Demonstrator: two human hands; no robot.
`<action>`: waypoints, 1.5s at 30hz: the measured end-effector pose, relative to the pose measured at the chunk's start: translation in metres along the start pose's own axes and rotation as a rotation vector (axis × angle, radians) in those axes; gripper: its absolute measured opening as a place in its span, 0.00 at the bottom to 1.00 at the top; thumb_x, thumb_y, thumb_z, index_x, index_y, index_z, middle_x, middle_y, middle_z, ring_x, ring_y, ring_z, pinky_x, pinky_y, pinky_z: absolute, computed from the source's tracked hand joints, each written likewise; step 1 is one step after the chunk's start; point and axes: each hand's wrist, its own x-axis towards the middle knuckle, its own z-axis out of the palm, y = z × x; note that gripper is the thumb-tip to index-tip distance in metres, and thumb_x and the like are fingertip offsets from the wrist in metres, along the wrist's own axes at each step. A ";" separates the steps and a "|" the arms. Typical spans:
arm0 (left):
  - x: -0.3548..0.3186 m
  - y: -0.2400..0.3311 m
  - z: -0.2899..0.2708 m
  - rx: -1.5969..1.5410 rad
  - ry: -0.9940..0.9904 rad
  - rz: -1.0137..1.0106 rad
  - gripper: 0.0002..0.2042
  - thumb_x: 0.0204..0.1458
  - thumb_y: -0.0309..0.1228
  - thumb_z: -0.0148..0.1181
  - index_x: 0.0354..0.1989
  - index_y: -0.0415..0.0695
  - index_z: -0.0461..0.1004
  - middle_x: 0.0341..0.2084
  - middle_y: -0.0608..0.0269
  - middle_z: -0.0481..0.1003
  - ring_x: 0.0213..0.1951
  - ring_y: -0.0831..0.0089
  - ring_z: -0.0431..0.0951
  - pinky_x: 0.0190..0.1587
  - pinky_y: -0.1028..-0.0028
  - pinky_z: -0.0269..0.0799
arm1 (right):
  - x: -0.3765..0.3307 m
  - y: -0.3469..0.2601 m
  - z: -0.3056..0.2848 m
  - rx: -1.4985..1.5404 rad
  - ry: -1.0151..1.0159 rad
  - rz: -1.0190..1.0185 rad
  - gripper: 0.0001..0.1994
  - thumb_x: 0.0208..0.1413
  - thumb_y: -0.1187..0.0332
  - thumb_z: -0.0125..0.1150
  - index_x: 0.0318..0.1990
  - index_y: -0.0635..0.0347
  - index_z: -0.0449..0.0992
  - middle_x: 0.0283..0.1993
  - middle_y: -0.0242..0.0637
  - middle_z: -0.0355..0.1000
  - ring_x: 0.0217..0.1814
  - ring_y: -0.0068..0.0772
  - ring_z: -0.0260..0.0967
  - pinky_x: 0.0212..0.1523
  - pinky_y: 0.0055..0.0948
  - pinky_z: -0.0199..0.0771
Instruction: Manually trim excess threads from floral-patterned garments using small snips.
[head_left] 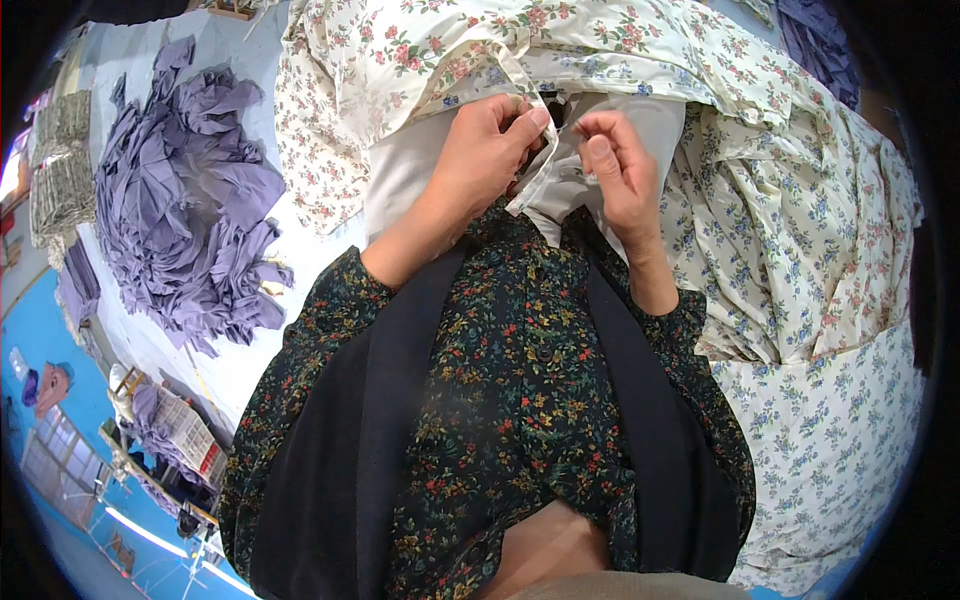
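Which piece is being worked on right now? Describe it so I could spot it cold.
Start at the big floral sheet spread over the table. At its near edge lies plain grey fabric. Over this, the left hand and right hand pinch a narrow cream floral strip, the only thin band hanging down between them.

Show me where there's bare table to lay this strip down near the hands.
Bare table shows only as a pale band between the purple fabric pile and the floral cloth, running down past the left sleeve. Around the left hand and right hand it's crowded: cloth covers everything ahead and rightward.
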 end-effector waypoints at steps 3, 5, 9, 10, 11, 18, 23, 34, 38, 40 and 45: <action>0.000 0.000 0.000 -0.047 -0.010 -0.018 0.14 0.58 0.37 0.59 0.24 0.42 0.70 0.18 0.73 0.68 0.20 0.84 0.63 0.24 0.82 0.58 | -0.003 -0.009 0.002 -0.174 0.031 -0.062 0.12 0.61 0.62 0.57 0.40 0.65 0.72 0.29 0.33 0.71 0.31 0.20 0.66 0.32 0.22 0.66; 0.000 0.001 0.001 -0.079 -0.033 -0.051 0.14 0.57 0.37 0.59 0.24 0.42 0.71 0.18 0.73 0.68 0.20 0.84 0.64 0.24 0.82 0.59 | -0.004 -0.008 0.004 -0.224 0.040 -0.051 0.12 0.61 0.62 0.57 0.39 0.64 0.72 0.27 0.34 0.71 0.30 0.21 0.67 0.31 0.24 0.66; 0.000 0.000 0.002 -0.081 -0.041 -0.049 0.13 0.57 0.37 0.60 0.25 0.42 0.71 0.19 0.72 0.69 0.21 0.84 0.64 0.24 0.82 0.58 | -0.003 -0.004 0.007 -0.302 0.078 -0.172 0.10 0.61 0.64 0.57 0.38 0.63 0.73 0.25 0.33 0.70 0.27 0.20 0.67 0.29 0.23 0.66; 0.001 -0.001 0.002 -0.074 -0.038 -0.051 0.13 0.57 0.37 0.60 0.25 0.42 0.72 0.19 0.72 0.69 0.21 0.84 0.64 0.25 0.82 0.58 | -0.003 -0.004 0.006 -0.318 0.072 -0.180 0.09 0.61 0.65 0.57 0.38 0.62 0.73 0.25 0.32 0.70 0.27 0.19 0.67 0.29 0.22 0.66; 0.001 -0.001 0.003 -0.068 -0.035 -0.053 0.13 0.57 0.37 0.60 0.25 0.42 0.72 0.19 0.72 0.69 0.21 0.84 0.64 0.25 0.82 0.58 | -0.003 -0.001 0.005 -0.319 0.073 -0.182 0.09 0.61 0.65 0.57 0.38 0.62 0.73 0.25 0.32 0.70 0.27 0.19 0.67 0.29 0.22 0.66; -0.001 0.004 0.008 0.029 0.006 0.008 0.13 0.56 0.38 0.61 0.25 0.41 0.73 0.18 0.73 0.69 0.21 0.86 0.63 0.24 0.83 0.57 | 0.006 -0.015 0.013 0.298 0.123 0.133 0.10 0.61 0.66 0.59 0.38 0.65 0.74 0.33 0.27 0.73 0.36 0.15 0.67 0.38 0.17 0.66; -0.001 -0.005 0.008 0.022 -0.032 0.066 0.12 0.55 0.36 0.62 0.26 0.40 0.74 0.18 0.74 0.69 0.20 0.86 0.62 0.23 0.83 0.56 | 0.020 -0.024 0.016 0.276 0.052 0.219 0.10 0.58 0.66 0.61 0.40 0.66 0.75 0.34 0.27 0.73 0.37 0.15 0.67 0.40 0.16 0.66; 0.009 0.008 -0.004 0.210 0.200 0.275 0.11 0.53 0.33 0.63 0.26 0.37 0.76 0.19 0.72 0.72 0.22 0.86 0.66 0.25 0.82 0.61 | 0.013 -0.008 0.024 0.428 -0.010 0.306 0.09 0.56 0.71 0.61 0.41 0.65 0.75 0.31 0.31 0.77 0.22 0.09 0.59 0.24 0.11 0.56; 0.019 0.002 -0.016 0.114 0.324 0.287 0.11 0.52 0.35 0.64 0.29 0.38 0.78 0.19 0.70 0.73 0.21 0.85 0.67 0.25 0.83 0.61 | 0.005 -0.016 0.010 0.368 -0.040 0.425 0.09 0.56 0.70 0.61 0.42 0.64 0.75 0.30 0.33 0.78 0.19 0.07 0.52 0.19 0.12 0.47; 0.020 0.004 -0.019 0.008 0.293 0.220 0.12 0.52 0.36 0.65 0.29 0.38 0.78 0.19 0.70 0.73 0.21 0.85 0.67 0.24 0.83 0.61 | 0.002 -0.014 0.007 0.344 -0.012 0.416 0.09 0.57 0.70 0.61 0.42 0.64 0.76 0.28 0.33 0.77 0.19 0.07 0.52 0.20 0.12 0.49; 0.009 0.000 -0.009 0.065 0.021 0.076 0.12 0.52 0.36 0.65 0.28 0.39 0.77 0.19 0.71 0.73 0.21 0.85 0.67 0.23 0.83 0.60 | 0.003 -0.015 0.007 0.351 0.006 0.418 0.08 0.58 0.69 0.61 0.41 0.63 0.76 0.28 0.33 0.77 0.18 0.07 0.50 0.18 0.12 0.47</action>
